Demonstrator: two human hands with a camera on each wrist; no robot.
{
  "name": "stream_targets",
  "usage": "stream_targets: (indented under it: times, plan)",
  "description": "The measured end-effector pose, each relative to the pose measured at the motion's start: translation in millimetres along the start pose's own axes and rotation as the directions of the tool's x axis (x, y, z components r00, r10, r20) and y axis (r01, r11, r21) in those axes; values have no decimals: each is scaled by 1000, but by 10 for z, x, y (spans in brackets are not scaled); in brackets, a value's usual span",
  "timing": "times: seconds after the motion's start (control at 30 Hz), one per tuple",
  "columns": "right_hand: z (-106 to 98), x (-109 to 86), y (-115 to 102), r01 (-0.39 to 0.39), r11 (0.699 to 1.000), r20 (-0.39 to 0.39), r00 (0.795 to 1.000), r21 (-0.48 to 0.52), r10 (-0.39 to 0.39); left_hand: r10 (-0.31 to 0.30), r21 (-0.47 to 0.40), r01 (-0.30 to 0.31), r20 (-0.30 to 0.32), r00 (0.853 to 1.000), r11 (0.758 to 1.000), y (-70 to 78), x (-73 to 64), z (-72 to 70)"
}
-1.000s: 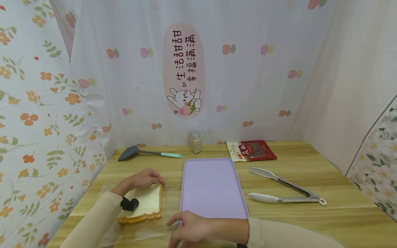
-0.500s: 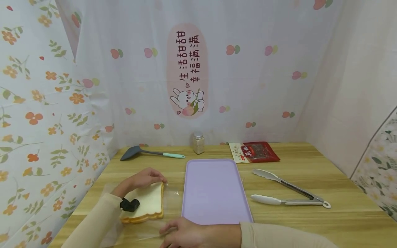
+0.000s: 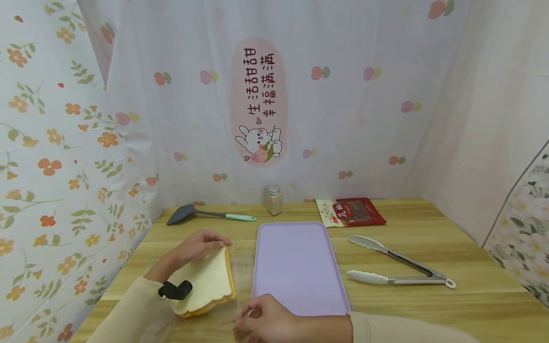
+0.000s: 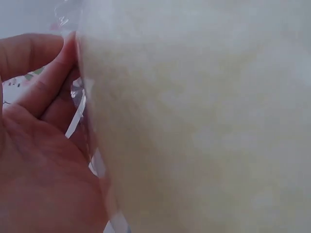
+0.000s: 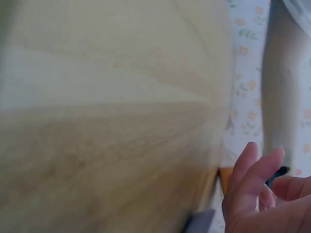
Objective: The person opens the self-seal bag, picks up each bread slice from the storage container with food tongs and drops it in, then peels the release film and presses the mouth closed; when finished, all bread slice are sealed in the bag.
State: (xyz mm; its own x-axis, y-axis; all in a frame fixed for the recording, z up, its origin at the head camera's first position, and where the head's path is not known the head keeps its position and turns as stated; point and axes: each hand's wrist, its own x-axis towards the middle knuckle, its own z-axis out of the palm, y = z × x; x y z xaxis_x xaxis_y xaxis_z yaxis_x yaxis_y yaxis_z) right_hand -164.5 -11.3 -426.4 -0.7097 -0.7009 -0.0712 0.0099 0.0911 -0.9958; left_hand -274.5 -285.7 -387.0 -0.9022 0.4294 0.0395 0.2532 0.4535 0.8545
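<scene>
Square slices of white bread (image 3: 208, 281) with golden crust lie in a clear plastic bag (image 4: 77, 94) at the left of the table, tilted up along one side. My left hand (image 3: 193, 252) is at the far edge of the bread. In the left wrist view, its thumb and fingertips pinch the clear plastic beside the bread, which fills most of that view. Near the bag's lower right, by the purple tray's near edge, is my right hand (image 3: 268, 320), its fingers loosely bent. In the right wrist view a gap shows between its thumb and fingers.
A purple tray (image 3: 296, 267) lies right of the bread. Open white-tipped tongs (image 3: 399, 267) lie beyond it. At the back are a grey spatula with a mint handle (image 3: 210, 214), a spice jar (image 3: 274, 200) and a red-and-white packet (image 3: 351, 212). A patterned curtain (image 3: 343, 105) stands behind.
The bread in its bag has tilted up and shifted slightly right and toward me, with my left hand still at its far edge. My right hand moved left, then slightly back right.
</scene>
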Motion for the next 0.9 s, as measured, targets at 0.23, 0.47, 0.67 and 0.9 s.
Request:
stream_targets:
  times: [0.23,0.47,0.67,0.9]
  plan:
    - [-256,-115,-135,72,992,-129,988,-101,-85,26,-98,-39,-134,991,994,98,-108,85]
    - [-609,-215,-311,193,908,-226,930,-371,-290,27,-131,-70,-306,952,989,299,-226,298]
    - [-874,-306,-560,243,795,-215,882,-557,-420,108,-111,-178,-460,881,978,566,-308,494]
    - [-1134,-455,-1026,262,673,-192,832,-691,-520,265,-85,-367,-545,795,926,989,-294,594]
